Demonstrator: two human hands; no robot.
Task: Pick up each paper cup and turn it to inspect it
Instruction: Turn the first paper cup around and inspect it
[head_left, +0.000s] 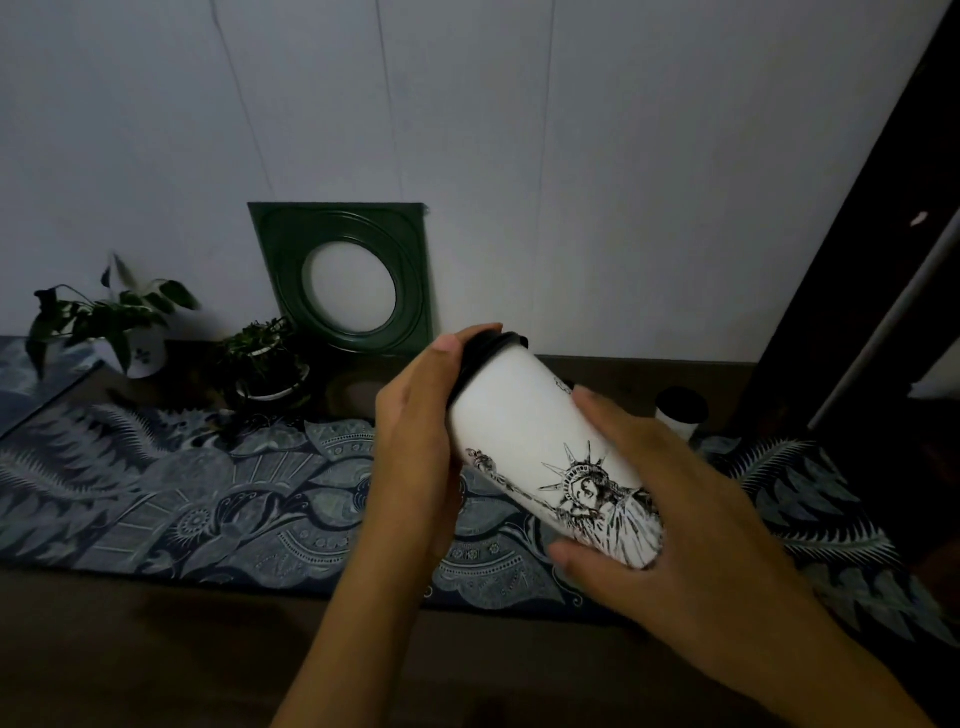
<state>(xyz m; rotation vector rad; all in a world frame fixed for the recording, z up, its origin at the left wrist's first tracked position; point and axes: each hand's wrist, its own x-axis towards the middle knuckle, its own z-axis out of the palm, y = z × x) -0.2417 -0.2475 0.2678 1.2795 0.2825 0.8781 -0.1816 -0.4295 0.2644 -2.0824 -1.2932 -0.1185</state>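
white paper cup (524, 447) with black lid (488, 348), statue of liberty print, held tilted at frame centre above patterned blue cloth (208, 499); lid end toward upper left, base toward lower right. left hand (415, 447) grip: fingers fairly straight, pressed flat along cup's left side up to lid. right hand (670, 514) grip: fingers and thumb curled round base end. second paper cup (681, 413), dark lid, upright on surface (130, 649) at right, well apart. two potted plants (119, 322) and green frame (345, 278) against wall, upper left.
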